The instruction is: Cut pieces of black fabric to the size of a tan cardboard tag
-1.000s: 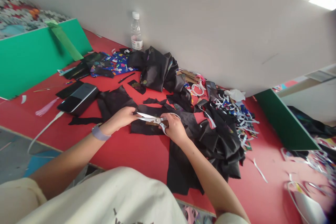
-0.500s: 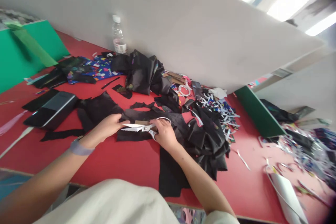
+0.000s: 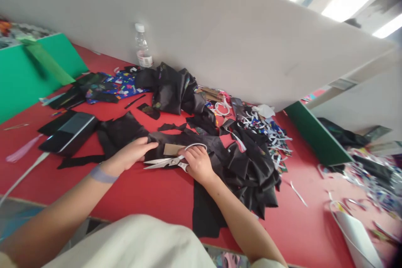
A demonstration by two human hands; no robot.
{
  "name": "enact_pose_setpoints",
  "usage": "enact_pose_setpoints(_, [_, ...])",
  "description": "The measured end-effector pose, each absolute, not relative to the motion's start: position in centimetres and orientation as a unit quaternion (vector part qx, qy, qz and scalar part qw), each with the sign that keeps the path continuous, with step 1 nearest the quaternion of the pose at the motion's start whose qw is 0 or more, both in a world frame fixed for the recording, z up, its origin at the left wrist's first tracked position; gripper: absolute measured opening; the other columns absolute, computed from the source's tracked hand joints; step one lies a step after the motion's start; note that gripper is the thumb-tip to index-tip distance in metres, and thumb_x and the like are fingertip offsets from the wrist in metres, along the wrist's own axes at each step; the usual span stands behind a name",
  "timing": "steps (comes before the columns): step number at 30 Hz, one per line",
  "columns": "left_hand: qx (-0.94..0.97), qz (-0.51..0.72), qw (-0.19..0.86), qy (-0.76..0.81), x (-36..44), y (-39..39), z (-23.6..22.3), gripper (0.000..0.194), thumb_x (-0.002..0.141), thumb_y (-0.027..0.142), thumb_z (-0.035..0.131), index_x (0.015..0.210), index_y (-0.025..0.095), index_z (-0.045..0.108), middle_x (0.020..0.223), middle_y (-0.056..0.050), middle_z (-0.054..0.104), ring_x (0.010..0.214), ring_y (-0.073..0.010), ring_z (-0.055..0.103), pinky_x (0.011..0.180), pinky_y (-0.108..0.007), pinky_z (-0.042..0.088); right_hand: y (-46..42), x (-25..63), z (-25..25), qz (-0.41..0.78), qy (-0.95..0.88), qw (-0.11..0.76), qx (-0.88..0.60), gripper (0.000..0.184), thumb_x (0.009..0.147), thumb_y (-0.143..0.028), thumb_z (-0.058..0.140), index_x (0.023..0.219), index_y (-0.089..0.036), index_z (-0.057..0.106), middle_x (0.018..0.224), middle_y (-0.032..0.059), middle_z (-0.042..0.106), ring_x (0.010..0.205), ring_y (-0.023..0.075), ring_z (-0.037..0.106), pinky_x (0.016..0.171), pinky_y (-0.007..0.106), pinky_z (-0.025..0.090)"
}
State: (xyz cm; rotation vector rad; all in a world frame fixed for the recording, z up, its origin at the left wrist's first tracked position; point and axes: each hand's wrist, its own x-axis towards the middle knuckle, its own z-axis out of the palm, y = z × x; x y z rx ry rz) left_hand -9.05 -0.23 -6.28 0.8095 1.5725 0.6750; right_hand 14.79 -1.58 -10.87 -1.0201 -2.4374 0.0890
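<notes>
In my right hand (image 3: 198, 165) is a pair of scissors (image 3: 173, 162) with white-rimmed handles, its blades spread apart and pointing left. They lie low over the near edge of a flat black fabric piece (image 3: 201, 140). A small tan cardboard piece (image 3: 172, 149) rests on that fabric, just beyond the blades, and the fingers of my right hand touch its right end. My left hand (image 3: 135, 151) lies on the fabric's left end, fingers stretched out and holding nothing. A heap of black fabric (image 3: 251, 163) sits to the right of my right hand.
A black box-shaped device (image 3: 70, 132) with a white cable stands at left. Behind are bunched black cloth (image 3: 171, 88), blue patterned cloth (image 3: 127, 83) and a plastic bottle (image 3: 143, 48). Scraps (image 3: 270, 134) lie at right, before a green panel (image 3: 317, 134). A grey partition (image 3: 220, 37) closes the back.
The scissors have shifted toward me, off the cardboard, so more of it shows. My left hand has moved slightly right, its fingers now clear of the blade tips. The view has shifted a little.
</notes>
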Motion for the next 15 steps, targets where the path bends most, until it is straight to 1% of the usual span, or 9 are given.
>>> enact_pose_setpoints(3, [0.346, 0.278, 0.591, 0.674, -8.9, -0.07, -6.45, 0.036, 0.064, 0.042, 0.073, 0.093, 0.023, 0.068, 0.102, -0.005, 0.072, 0.095, -0.0231, 0.066, 0.059, -0.023, 0.048, -1.51, 14.84, -10.79, 0.037, -0.892, 0.252, -0.374, 0.022, 0.086, -0.012, 0.054, 0.105, -0.019, 0.06, 0.096, 0.0059, 0.071, 0.09, 0.0199, 0.061, 0.084, 0.034, 0.038])
enact_pose_setpoints(7, [0.363, 0.279, 0.607, 0.649, -9.06, 0.1, -6.93, 0.031, 0.067, 0.046, 0.068, 0.085, 0.021, 0.066, 0.086, -0.003, 0.071, 0.084, -0.023, 0.066, 0.058, -0.025, 0.048, -1.36, 14.77, -10.77, 0.043, -0.894, 0.251, -0.368, 0.025, 0.082, -0.01, 0.056, 0.105, -0.019, 0.061, 0.089, 0.0045, 0.07, 0.085, 0.0199, 0.062, 0.084, 0.034, 0.04])
enact_pose_setpoints(12, [0.443, 0.218, 0.513, 0.702, -9.38, 0.39, -6.71, 0.043, 0.065, 0.06, 0.066, 0.082, 0.021, 0.065, 0.078, -0.004, 0.067, 0.078, -0.0255, 0.064, 0.053, -0.026, 0.043, -1.26, 14.82, -10.89, 0.06, -0.896, 0.237, -0.371, 0.037, 0.072, -0.004, 0.057, 0.105, -0.019, 0.061, 0.092, 0.0046, 0.07, 0.087, 0.0211, 0.061, 0.086, 0.033, 0.041])
enact_pose_setpoints(15, [0.467, 0.194, 0.487, 0.712, -9.19, 0.54, -6.43, 0.049, 0.063, 0.066, 0.066, 0.083, 0.021, 0.065, 0.083, -0.005, 0.068, 0.085, -0.0278, 0.064, 0.055, -0.026, 0.044, -1.29, 14.85, -10.91, 0.067, -0.892, 0.236, -0.38, 0.036, 0.072, -0.006, 0.058, 0.105, -0.02, 0.061, 0.093, 0.0039, 0.07, 0.087, 0.0211, 0.061, 0.084, 0.032, 0.041])
